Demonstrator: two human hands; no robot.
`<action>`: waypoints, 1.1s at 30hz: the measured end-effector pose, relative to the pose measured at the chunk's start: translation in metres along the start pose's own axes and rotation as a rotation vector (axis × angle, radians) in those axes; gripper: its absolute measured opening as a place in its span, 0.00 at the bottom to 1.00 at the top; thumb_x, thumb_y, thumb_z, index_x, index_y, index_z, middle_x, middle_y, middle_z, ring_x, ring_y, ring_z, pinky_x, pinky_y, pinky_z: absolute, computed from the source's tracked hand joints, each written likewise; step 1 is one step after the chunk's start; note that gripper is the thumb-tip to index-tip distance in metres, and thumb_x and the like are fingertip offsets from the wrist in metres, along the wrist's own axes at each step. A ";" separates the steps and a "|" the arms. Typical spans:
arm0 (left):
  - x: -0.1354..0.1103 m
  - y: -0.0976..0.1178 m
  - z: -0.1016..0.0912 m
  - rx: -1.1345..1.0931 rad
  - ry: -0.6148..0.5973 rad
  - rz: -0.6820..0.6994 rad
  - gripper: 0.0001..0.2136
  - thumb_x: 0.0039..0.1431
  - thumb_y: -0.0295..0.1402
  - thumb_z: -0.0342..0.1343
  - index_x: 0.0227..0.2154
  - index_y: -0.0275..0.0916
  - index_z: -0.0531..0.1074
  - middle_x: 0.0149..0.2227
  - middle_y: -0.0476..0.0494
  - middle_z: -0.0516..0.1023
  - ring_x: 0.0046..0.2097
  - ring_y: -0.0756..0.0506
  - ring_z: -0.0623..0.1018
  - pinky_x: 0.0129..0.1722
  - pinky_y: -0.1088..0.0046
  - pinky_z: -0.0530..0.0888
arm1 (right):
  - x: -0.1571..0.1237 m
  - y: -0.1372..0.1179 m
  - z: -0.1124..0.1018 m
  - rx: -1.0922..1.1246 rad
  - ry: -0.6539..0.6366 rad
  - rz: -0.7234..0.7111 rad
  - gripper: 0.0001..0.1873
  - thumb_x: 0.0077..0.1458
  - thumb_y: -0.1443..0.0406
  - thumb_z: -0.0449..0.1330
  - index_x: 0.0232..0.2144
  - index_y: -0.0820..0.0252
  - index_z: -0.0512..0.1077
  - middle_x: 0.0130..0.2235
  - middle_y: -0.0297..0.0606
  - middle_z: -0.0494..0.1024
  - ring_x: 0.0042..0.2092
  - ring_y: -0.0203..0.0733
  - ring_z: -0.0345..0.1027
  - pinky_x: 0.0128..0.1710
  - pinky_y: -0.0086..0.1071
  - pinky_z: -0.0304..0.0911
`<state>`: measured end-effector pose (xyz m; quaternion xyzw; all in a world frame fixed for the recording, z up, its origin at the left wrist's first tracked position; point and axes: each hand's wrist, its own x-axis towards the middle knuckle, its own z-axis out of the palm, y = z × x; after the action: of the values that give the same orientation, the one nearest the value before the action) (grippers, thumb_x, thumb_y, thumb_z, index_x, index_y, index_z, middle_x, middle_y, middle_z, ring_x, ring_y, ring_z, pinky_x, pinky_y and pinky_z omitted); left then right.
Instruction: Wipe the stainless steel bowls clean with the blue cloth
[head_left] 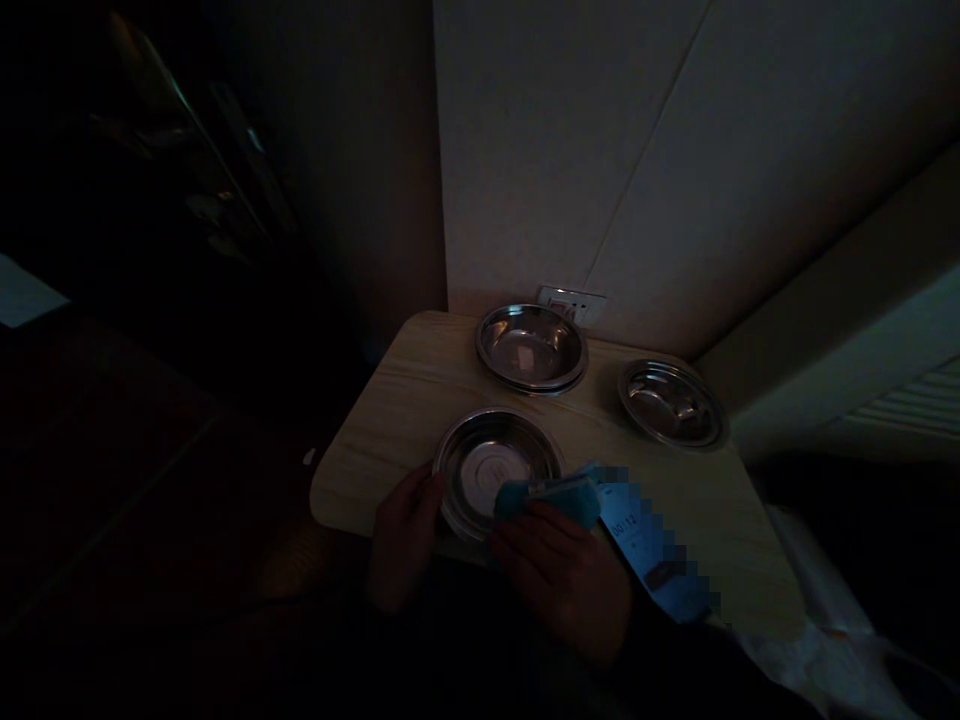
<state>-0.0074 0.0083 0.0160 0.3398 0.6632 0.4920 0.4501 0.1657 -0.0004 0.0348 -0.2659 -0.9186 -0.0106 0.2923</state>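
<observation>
A round stainless steel bowl [491, 465] stands near the front edge of a small wooden table. My left hand [407, 535] grips its left rim, the fingers closed on it. My right hand [566, 575] is closed on a teal cloth [574, 500], which lies over the bowl's right front rim and partly inside it. Dim light hides the fingertips of both hands. Just right of the cloth lies a lit phone [649, 550] whose screen reads 00:12.
Stacked metal bowls [532, 347] stand at the back of the wooden table [375, 440], below a wall socket [571, 303]. More metal bowls [671, 405] sit at the right edge. A tiled wall [555, 150] rises behind. Whitish plastic [806, 655] shows at the lower right.
</observation>
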 end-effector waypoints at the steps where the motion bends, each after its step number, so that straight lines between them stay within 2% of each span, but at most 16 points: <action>1: -0.001 0.000 0.001 0.016 0.004 0.013 0.19 0.52 0.43 0.52 0.41 0.35 0.73 0.42 0.39 0.78 0.44 0.42 0.76 0.44 0.67 0.70 | 0.003 -0.004 0.005 -0.002 0.020 0.021 0.15 0.63 0.71 0.45 0.37 0.66 0.72 0.36 0.40 0.79 0.37 0.41 0.72 0.44 0.38 0.66; 5: -0.003 0.001 0.000 0.090 0.019 0.032 0.16 0.51 0.41 0.53 0.37 0.35 0.75 0.38 0.41 0.80 0.41 0.42 0.76 0.43 0.67 0.70 | 0.021 -0.027 0.029 -0.035 0.097 0.165 0.17 0.62 0.73 0.44 0.36 0.67 0.73 0.34 0.43 0.79 0.34 0.41 0.72 0.39 0.37 0.68; 7: -0.004 0.003 -0.003 0.090 0.014 0.030 0.16 0.50 0.41 0.53 0.36 0.35 0.75 0.37 0.42 0.80 0.40 0.42 0.77 0.42 0.67 0.71 | 0.023 -0.029 0.031 -0.038 0.095 0.170 0.16 0.62 0.73 0.45 0.36 0.66 0.73 0.35 0.43 0.79 0.34 0.41 0.72 0.38 0.36 0.68; 12: -0.003 0.008 -0.004 0.075 -0.006 -0.029 0.20 0.50 0.45 0.54 0.39 0.35 0.74 0.38 0.41 0.80 0.39 0.42 0.77 0.38 0.69 0.72 | -0.004 -0.003 -0.002 0.004 -0.026 0.010 0.13 0.62 0.72 0.47 0.40 0.65 0.72 0.38 0.40 0.79 0.39 0.40 0.72 0.46 0.39 0.66; 15: -0.003 0.007 -0.001 0.008 -0.026 -0.050 0.21 0.50 0.46 0.54 0.41 0.35 0.74 0.39 0.41 0.80 0.39 0.42 0.77 0.38 0.69 0.72 | -0.015 0.007 -0.014 -0.014 -0.045 -0.016 0.13 0.62 0.71 0.48 0.42 0.65 0.72 0.39 0.40 0.79 0.41 0.40 0.71 0.47 0.40 0.66; 18: -0.003 0.005 0.002 0.036 -0.005 0.007 0.19 0.50 0.45 0.54 0.39 0.36 0.75 0.39 0.41 0.80 0.41 0.42 0.77 0.41 0.69 0.71 | -0.007 -0.003 0.000 -0.006 0.023 0.010 0.13 0.61 0.72 0.48 0.40 0.65 0.72 0.38 0.41 0.79 0.40 0.40 0.72 0.46 0.38 0.66; 22: -0.001 0.003 0.000 0.092 0.005 0.062 0.16 0.51 0.42 0.53 0.37 0.36 0.76 0.39 0.42 0.80 0.41 0.43 0.77 0.43 0.69 0.70 | 0.014 -0.026 0.029 -0.024 0.116 0.141 0.14 0.61 0.72 0.47 0.38 0.66 0.73 0.36 0.43 0.79 0.37 0.40 0.72 0.42 0.37 0.69; 24: 0.001 0.002 -0.004 0.100 -0.011 0.055 0.17 0.51 0.43 0.53 0.38 0.36 0.76 0.39 0.42 0.80 0.41 0.43 0.77 0.43 0.69 0.70 | 0.017 -0.029 0.032 -0.039 0.142 0.161 0.14 0.61 0.72 0.47 0.38 0.65 0.73 0.36 0.43 0.79 0.36 0.41 0.72 0.40 0.37 0.69; 30: 0.007 0.008 -0.009 0.086 -0.080 0.006 0.20 0.49 0.45 0.55 0.41 0.37 0.75 0.41 0.42 0.80 0.44 0.41 0.77 0.43 0.69 0.71 | -0.008 -0.002 -0.003 0.013 0.002 0.009 0.13 0.62 0.71 0.48 0.41 0.65 0.72 0.38 0.40 0.79 0.39 0.39 0.72 0.46 0.38 0.66; 33: 0.009 0.010 -0.005 0.047 -0.089 0.003 0.22 0.48 0.45 0.56 0.42 0.36 0.75 0.43 0.40 0.79 0.45 0.41 0.76 0.44 0.68 0.70 | -0.013 0.002 -0.007 0.005 -0.007 0.001 0.12 0.62 0.71 0.49 0.41 0.65 0.72 0.38 0.41 0.79 0.40 0.40 0.71 0.46 0.39 0.66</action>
<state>-0.0151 0.0172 0.0234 0.3729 0.6534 0.4615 0.4701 0.1800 -0.0063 0.0333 -0.2658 -0.9194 -0.0074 0.2897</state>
